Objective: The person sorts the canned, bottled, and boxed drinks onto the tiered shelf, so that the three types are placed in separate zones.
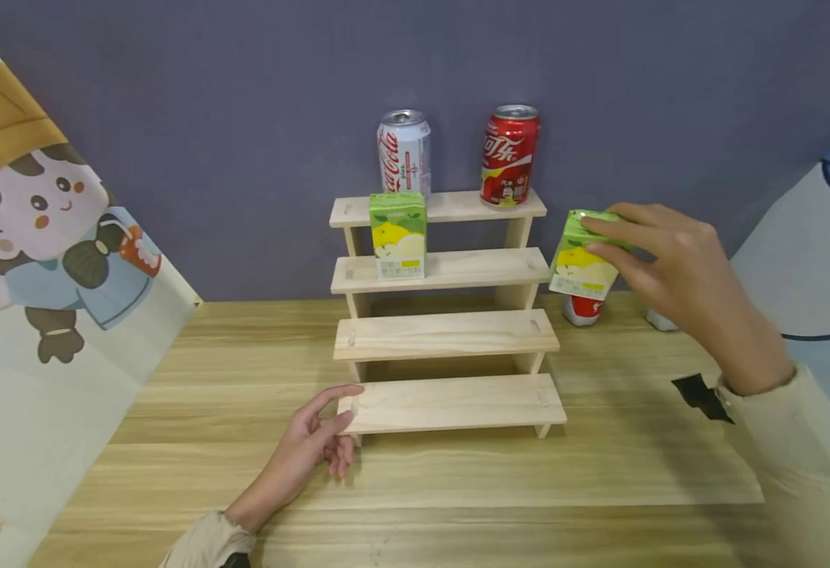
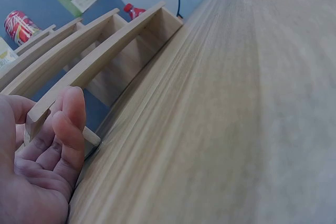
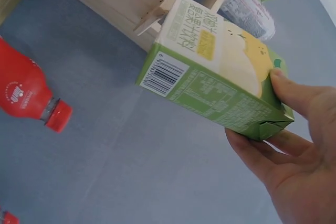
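Note:
My right hand (image 1: 678,252) grips a green and yellow juice box (image 1: 581,264) by its top end, thumb on one face and fingers on the opposite side. The box is held in the air, tilted, just right of a four-step wooden display shelf (image 1: 446,335). My left hand (image 1: 308,442) holds the left end of the lowest step (image 2: 79,74), its fingers around the board's end. A matching juice box (image 1: 398,244) stands upright on the second step from the top. On the top step stand a white Coca-Cola can (image 1: 406,150) at left and a red cola can (image 1: 510,158) at right.
A red bottle (image 3: 23,85) is beside the shelf on the right, mostly hidden behind the held box in the head view. Another red cap (image 3: 9,217) shows at the right wrist view's corner. A dark wall (image 1: 273,158) rises behind; printed panels (image 1: 67,260) flank the table.

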Demonstrator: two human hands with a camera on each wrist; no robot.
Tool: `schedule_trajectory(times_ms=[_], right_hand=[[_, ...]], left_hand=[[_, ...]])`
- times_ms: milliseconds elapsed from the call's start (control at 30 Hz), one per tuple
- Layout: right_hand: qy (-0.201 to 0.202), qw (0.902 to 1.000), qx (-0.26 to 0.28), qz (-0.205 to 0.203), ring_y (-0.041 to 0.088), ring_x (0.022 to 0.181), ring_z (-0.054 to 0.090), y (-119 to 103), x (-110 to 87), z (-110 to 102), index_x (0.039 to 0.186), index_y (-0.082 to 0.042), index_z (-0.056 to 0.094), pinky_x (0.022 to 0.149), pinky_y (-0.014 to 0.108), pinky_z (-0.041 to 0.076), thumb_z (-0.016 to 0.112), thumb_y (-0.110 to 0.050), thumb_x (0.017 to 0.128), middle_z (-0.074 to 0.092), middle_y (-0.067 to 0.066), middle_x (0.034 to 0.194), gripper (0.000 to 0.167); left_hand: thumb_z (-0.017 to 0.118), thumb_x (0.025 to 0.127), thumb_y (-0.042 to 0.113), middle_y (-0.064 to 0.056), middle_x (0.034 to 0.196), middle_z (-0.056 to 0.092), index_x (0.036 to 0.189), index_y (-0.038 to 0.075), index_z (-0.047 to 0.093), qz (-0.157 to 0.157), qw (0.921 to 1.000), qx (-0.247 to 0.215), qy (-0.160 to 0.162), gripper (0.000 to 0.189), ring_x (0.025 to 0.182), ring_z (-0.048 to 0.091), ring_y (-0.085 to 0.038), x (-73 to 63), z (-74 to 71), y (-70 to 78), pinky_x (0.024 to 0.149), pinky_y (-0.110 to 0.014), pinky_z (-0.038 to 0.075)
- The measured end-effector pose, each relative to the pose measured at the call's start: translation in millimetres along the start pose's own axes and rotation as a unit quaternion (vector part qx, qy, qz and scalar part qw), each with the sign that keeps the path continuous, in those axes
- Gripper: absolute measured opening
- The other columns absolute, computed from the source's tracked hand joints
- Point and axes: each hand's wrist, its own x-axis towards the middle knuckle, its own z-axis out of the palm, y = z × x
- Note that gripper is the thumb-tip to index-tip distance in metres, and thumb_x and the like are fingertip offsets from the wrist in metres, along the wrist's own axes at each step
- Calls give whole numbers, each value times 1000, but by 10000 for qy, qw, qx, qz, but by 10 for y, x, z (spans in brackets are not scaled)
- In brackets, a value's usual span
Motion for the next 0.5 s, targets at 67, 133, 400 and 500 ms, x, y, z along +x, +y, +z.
schedule_trajectory(times_ms=[67, 133, 400, 500], right_hand=[[-106, 9999, 16, -98, 34, 94, 66, -25, 61, -3, 116, -4, 74, 70, 35, 50, 83, 5, 75, 70, 21, 112, 43], [-190, 9997, 63, -164, 32, 94, 66, -50, 124, 5, 117, -5, 74, 71, 29, 50, 82, 4, 76, 70, 19, 112, 43], [-50, 9981, 586, -170, 30, 99, 66, -101, 368, 159, 115, -7, 75, 87, 2, 39, 82, 2, 78, 71, 16, 113, 39], [0, 9965, 827, -116, 29, 99, 66, -109, 429, 242, 115, -7, 76, 84, 2, 39, 81, 2, 79, 71, 15, 113, 37]], left_hand=[[49, 106, 19, -7, 63, 66, 148, 6, 39, -20, 10000, 2, 12, 45, 49, 60, -17, -2, -2, 5, 41, -23, 47], [49, 106, 19, -7, 63, 66, 148, 6, 39, -37, 10000, 16, 40, 45, 49, 60, -16, -7, -6, 10, 41, -23, 47], [50, 106, 20, -8, 64, 66, 148, 7, 39, -37, 10000, 46, 65, 45, 49, 60, -16, -15, -8, 0, 41, -23, 47], [51, 106, 20, -8, 64, 66, 148, 7, 40, -41, 10000, 47, 46, 45, 49, 60, -16, 0, 5, -6, 42, -22, 47]])
